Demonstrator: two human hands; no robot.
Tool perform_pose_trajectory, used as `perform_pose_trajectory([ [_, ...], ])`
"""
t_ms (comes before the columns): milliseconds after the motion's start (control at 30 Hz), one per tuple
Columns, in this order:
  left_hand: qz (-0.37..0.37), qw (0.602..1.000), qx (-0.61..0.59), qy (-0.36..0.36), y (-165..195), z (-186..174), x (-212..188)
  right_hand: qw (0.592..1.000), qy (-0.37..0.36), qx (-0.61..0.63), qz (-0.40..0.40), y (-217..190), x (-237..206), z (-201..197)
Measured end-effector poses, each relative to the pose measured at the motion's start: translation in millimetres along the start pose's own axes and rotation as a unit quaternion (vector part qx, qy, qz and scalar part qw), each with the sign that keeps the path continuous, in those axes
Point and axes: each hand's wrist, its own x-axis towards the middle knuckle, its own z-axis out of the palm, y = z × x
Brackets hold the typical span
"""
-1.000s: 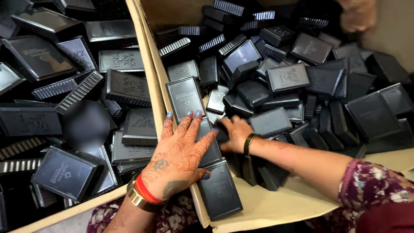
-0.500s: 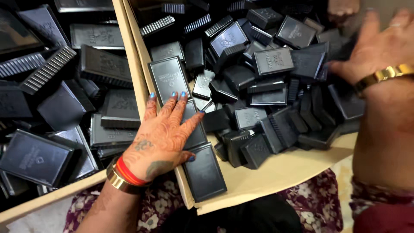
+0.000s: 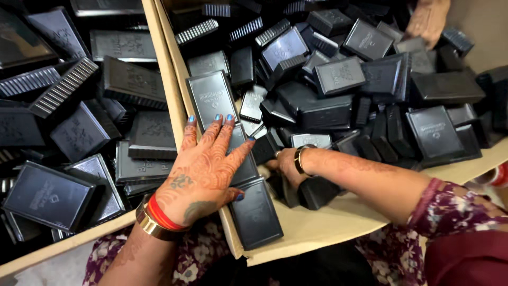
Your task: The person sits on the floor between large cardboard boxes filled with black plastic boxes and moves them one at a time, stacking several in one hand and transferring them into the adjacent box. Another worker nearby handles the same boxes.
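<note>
The left hand (image 3: 203, 172) lies flat and open on a row of black plastic lids (image 3: 233, 159) running lengthwise along the cardboard wall (image 3: 168, 79), while the right hand (image 3: 286, 165) grips a black box (image 3: 316, 191).

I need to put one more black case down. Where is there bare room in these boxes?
Bare cardboard floor shows only at the right box's near edge, below the right hand. Elsewhere black cases pile thickly; the left box is packed.
</note>
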Motion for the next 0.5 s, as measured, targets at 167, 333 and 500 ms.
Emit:
perform_pose_trajectory([
  [167, 0.001, 1.0, 0.001, 0.003, 0, 2, -3, 0.999, -0.037, -0.021, 0.005, -4, -1, -2],
  [333, 0.022, 0.999, 0.013, 0.023, 0, -1, -4, 0.999, -0.035, -0.006, -0.003, -11, -21, -26],
  [500, 0.029, 0.999, 0.004, 0.024, -1, -2, -1, 0.996, 0.084, -0.007, 0.029, -8, -60, -53],
])
